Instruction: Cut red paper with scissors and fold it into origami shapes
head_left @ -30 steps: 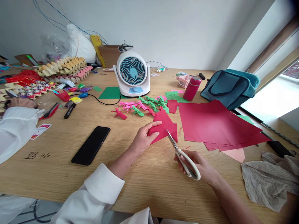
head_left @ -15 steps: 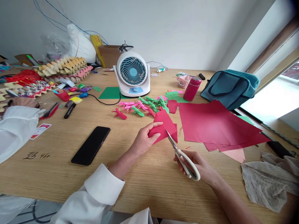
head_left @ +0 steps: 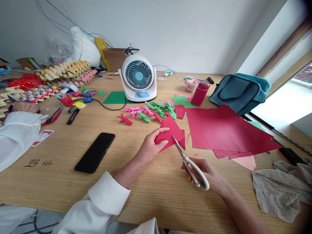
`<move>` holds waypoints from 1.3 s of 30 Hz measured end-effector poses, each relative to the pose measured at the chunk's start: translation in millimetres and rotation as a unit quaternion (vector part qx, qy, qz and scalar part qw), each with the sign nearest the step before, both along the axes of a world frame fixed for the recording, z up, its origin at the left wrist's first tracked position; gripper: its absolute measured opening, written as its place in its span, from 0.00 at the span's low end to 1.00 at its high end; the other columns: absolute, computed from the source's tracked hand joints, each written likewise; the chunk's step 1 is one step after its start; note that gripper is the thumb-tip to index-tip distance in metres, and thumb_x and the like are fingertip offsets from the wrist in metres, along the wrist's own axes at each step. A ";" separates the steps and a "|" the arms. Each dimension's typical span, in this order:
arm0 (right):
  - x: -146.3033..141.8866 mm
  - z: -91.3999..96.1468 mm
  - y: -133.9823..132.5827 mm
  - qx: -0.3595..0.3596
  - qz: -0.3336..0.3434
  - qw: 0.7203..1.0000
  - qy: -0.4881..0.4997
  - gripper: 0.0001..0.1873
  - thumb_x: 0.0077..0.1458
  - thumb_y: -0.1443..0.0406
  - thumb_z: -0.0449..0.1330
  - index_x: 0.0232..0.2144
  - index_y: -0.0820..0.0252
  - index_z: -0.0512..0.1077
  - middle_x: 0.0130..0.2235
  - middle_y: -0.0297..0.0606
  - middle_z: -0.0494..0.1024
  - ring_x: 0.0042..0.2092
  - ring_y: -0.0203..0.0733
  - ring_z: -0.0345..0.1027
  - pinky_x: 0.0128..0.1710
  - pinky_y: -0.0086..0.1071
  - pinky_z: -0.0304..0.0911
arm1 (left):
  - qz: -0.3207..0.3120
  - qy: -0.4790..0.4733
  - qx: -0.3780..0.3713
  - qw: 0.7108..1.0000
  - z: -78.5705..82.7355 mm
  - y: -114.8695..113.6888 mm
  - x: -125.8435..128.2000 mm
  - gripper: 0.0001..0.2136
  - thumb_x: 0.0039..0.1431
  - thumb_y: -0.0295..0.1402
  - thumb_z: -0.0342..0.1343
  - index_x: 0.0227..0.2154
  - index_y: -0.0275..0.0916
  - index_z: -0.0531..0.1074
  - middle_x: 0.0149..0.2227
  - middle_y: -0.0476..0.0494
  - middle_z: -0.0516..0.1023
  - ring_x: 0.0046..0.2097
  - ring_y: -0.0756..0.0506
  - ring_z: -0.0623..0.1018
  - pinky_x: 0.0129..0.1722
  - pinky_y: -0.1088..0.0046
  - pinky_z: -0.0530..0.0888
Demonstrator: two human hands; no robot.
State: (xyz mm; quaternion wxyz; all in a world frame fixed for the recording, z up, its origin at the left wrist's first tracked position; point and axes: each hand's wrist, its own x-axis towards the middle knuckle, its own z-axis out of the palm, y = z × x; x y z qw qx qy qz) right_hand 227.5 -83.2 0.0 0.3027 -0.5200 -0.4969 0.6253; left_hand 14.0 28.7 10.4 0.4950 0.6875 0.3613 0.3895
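Observation:
My left hand [head_left: 152, 145] pinches a red piece of paper [head_left: 170, 128] between thumb and fingers, above the table. My right hand [head_left: 202, 170] is closed around the pale handles of a pair of scissors [head_left: 180, 150]. The blades point up and left, their tips lying over the lower right part of the paper; whether they are cutting into it I cannot tell. Just behind the paper lie several cut and folded paper pieces in green [head_left: 143, 116], pink [head_left: 131, 110] and red [head_left: 125, 119].
A black phone [head_left: 95, 152] lies left of my left arm. Large red paper sheets [head_left: 219, 130] spread on the right, before a red bottle [head_left: 201, 93] and a teal bag [head_left: 240, 92]. A white fan [head_left: 138, 74] stands at the back. Crumpled cloth [head_left: 278, 190] sits at the right edge.
Almost nothing differs. The whole view has shifted down very slightly; both hands, the paper and the scissors keep nearly the same places.

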 end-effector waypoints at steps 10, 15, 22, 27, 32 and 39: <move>-0.4 -2.8 -3.9 0.029 0.014 0.999 0.043 0.26 0.57 0.45 0.58 0.37 0.64 0.70 0.25 0.34 0.70 0.24 0.33 0.62 0.22 0.26 0.56 | 0.000 0.020 0.027 0.999 21.7 -6.6 -4.7 0.23 0.56 0.29 0.57 0.57 0.40 0.68 0.57 0.41 0.73 0.54 0.42 0.75 0.57 0.66 0.69; -2.8 -4.4 -3.6 0.036 0.015 0.997 0.065 0.26 0.56 0.45 0.58 0.37 0.64 0.70 0.25 0.35 0.70 0.24 0.33 0.62 0.22 0.26 0.55 | 0.013 0.042 0.041 0.998 29.2 -10.7 -7.0 0.25 0.56 0.29 0.58 0.58 0.40 0.68 0.58 0.41 0.73 0.57 0.40 0.73 0.61 0.63 0.66; -5.2 -5.6 -3.1 0.037 0.011 0.998 0.053 0.27 0.55 0.44 0.58 0.37 0.63 0.70 0.24 0.34 0.69 0.23 0.33 0.60 0.21 0.26 0.55 | 0.036 0.053 0.048 0.997 27.5 -11.4 -5.5 0.25 0.55 0.28 0.59 0.57 0.41 0.69 0.58 0.43 0.72 0.58 0.41 0.72 0.61 0.64 0.66; -4.3 -7.6 -3.0 0.037 0.012 0.998 0.046 0.27 0.55 0.43 0.57 0.37 0.63 0.70 0.24 0.34 0.69 0.23 0.33 0.60 0.21 0.26 0.54 | 0.040 0.049 0.045 0.997 27.3 -12.6 -4.1 0.24 0.54 0.28 0.59 0.56 0.40 0.70 0.58 0.43 0.73 0.57 0.41 0.73 0.61 0.64 0.67; -3.9 -7.2 -1.7 0.040 0.015 0.998 0.045 0.27 0.56 0.44 0.57 0.37 0.63 0.70 0.25 0.34 0.69 0.24 0.33 0.61 0.21 0.26 0.55 | 0.044 0.054 0.042 0.997 27.8 -13.7 -3.7 0.24 0.54 0.28 0.59 0.56 0.40 0.69 0.58 0.43 0.73 0.57 0.41 0.73 0.60 0.65 0.67; -5.4 -6.1 -2.2 0.034 0.007 0.998 0.047 0.27 0.56 0.44 0.57 0.36 0.63 0.69 0.24 0.33 0.69 0.23 0.33 0.60 0.21 0.26 0.54 | 0.044 0.050 0.045 0.997 25.5 -12.4 -3.7 0.24 0.54 0.27 0.59 0.56 0.40 0.69 0.57 0.43 0.73 0.57 0.41 0.73 0.60 0.64 0.68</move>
